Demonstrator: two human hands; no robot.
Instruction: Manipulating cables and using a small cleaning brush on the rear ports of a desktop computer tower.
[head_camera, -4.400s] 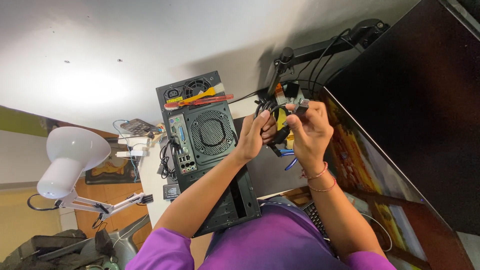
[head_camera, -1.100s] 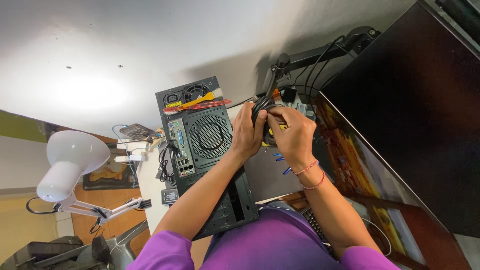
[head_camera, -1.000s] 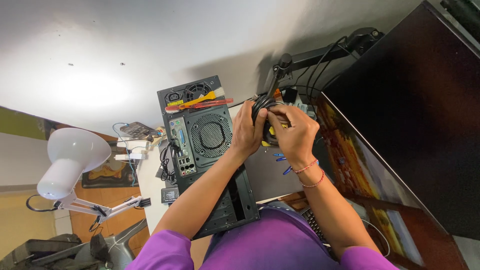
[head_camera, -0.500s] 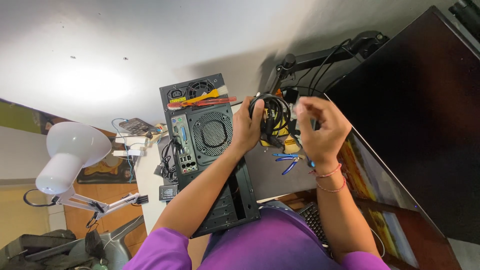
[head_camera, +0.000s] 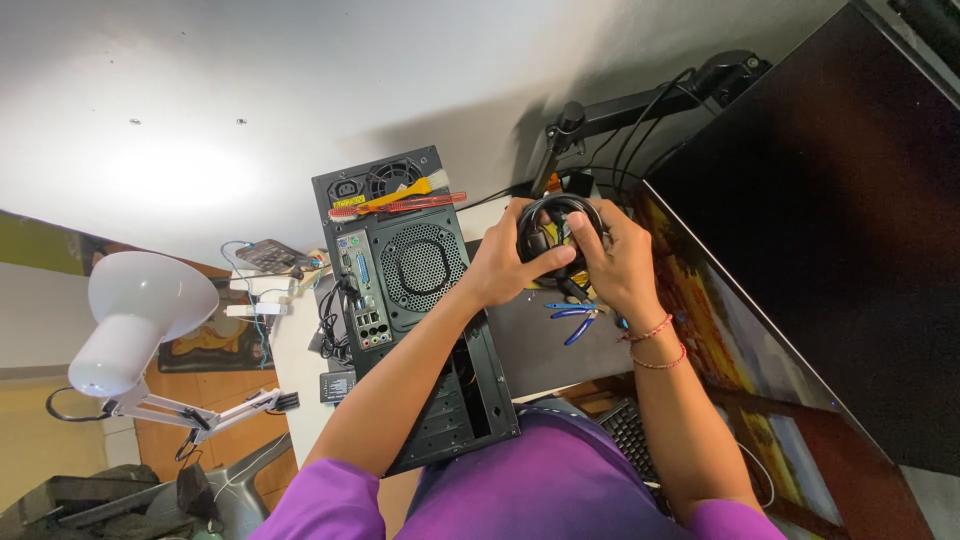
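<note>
I see both hands closed on a coiled black cable (head_camera: 556, 232), held up between them just right of the black computer case (head_camera: 415, 300). My left hand (head_camera: 505, 268) grips the coil's left side, and my right hand (head_camera: 622, 262) wraps its right side. Blue-handled pliers (head_camera: 572, 318) lie on the desk beneath, seemingly untouched.

Matt black metal computer case (head_camera: 420, 300)

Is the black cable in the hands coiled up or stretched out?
Coiled: the black cable forms a round loop gripped between the left hand and right hand.
</note>
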